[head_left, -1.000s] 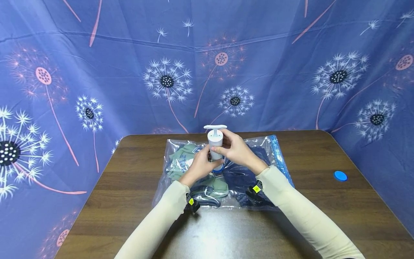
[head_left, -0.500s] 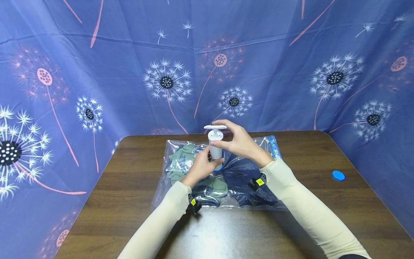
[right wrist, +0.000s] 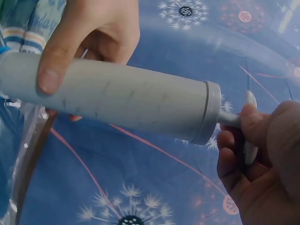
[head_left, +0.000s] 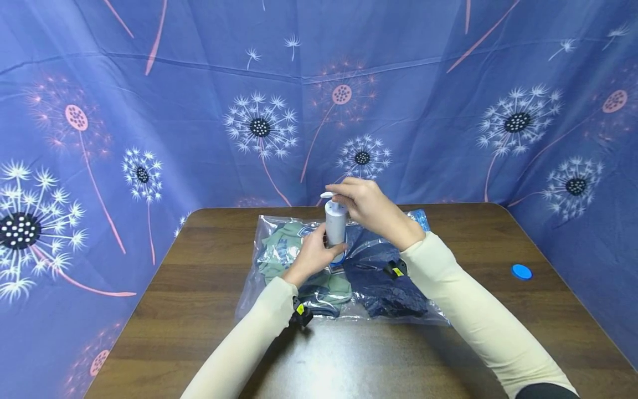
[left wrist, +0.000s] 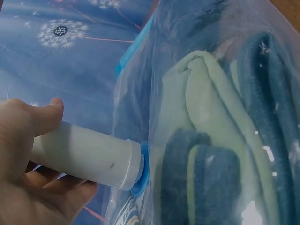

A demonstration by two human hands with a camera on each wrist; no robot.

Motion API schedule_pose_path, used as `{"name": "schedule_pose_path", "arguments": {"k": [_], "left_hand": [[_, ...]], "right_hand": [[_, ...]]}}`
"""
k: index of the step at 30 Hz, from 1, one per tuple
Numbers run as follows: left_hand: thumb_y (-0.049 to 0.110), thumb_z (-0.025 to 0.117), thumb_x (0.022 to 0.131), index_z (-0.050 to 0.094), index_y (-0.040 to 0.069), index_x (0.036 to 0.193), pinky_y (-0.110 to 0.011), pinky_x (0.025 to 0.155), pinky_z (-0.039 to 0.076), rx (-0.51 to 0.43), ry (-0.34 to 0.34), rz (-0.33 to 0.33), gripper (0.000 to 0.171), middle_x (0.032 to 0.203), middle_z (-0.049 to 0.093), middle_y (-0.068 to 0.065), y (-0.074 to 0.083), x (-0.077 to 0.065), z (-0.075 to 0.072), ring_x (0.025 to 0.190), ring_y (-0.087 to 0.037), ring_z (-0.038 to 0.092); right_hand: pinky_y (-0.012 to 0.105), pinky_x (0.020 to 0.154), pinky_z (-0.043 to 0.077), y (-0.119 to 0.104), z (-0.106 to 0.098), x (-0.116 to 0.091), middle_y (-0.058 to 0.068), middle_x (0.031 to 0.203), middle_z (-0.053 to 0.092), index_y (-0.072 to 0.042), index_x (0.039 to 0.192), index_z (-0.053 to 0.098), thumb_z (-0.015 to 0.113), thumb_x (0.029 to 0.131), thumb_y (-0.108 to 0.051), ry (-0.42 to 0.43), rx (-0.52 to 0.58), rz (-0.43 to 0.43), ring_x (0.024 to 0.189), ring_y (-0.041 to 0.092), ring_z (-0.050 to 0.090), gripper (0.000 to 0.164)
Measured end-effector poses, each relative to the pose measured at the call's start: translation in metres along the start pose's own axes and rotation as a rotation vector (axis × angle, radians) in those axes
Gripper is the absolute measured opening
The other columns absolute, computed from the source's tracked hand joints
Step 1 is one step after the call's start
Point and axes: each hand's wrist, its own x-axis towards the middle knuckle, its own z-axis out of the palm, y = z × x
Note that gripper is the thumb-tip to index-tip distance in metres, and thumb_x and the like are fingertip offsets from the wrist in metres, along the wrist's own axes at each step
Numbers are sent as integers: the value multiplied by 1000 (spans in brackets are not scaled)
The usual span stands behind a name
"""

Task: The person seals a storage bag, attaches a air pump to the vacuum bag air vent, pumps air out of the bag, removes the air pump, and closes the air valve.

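Observation:
A white hand pump (head_left: 335,221) stands upright on a blue valve (left wrist: 144,168) in a clear vacuum storage bag (head_left: 269,221). My left hand (head_left: 313,254) grips the lower part of the barrel, thumb on one side and fingers on the other. With my right hand (head_left: 371,208) I hold the T-shaped handle (right wrist: 251,126) at the top, fingers curled around it. In the right wrist view a short length of rod shows between handle and barrel. Inside the bag lie green clothes (head_left: 279,249) on the left and dark blue clothes (head_left: 384,288) on the right.
A round blue cap (head_left: 521,271) lies on the brown wooden table (head_left: 199,288), to the right of the bag. Behind the table hangs a blue curtain (head_left: 423,111) with dandelion prints, which also runs along both sides.
My right hand has moved up from the pump's barrel to its handle and now grips it. The handle has turned a little. My left hand keeps its hold on the barrel.

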Motion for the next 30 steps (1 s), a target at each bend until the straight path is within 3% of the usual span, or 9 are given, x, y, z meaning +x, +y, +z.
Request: {"name": "schedule_pose_path", "arguments": {"k": [4,9,17,25,30], "left_hand": [[22,84,87,59,4,132,-44,94,59,-19,30,17,55,123,71,-18,-1,1,0,111,-32,71],[21,87,84,64,5,128,-41,93,60,-37,52,42,52,119,73,-16,-4,2,1,111,-28,71],[25,85,87,66,7,127,-38,90,60,-41,45,18,48,115,75,-12,-2,5,2,107,-24,72],[29,85,86,67,8,121,-37,84,59,16,41,10,45,110,76,-10,-3,6,2,99,-22,72],[28,85,85,68,7,119,-38,83,58,-9,54,7,44,107,76,-10,-5,5,1,97,-22,71]], "right_hand": [[34,84,62,-1,1,4,19,104,74,8,116,72,66,96,4,-15,-76,-60,95,31,74,21],[35,81,63,1,3,6,17,100,76,7,107,74,68,98,-3,-36,-112,-75,91,29,74,15],[35,72,63,0,2,16,20,91,76,8,98,75,71,94,-2,-27,-77,-4,80,30,76,11],[37,73,64,0,6,18,21,91,77,8,97,76,71,95,-3,-25,-60,53,81,31,77,12],[36,72,64,0,10,20,21,92,76,9,97,74,70,94,0,-39,-71,56,81,32,76,10]]}}
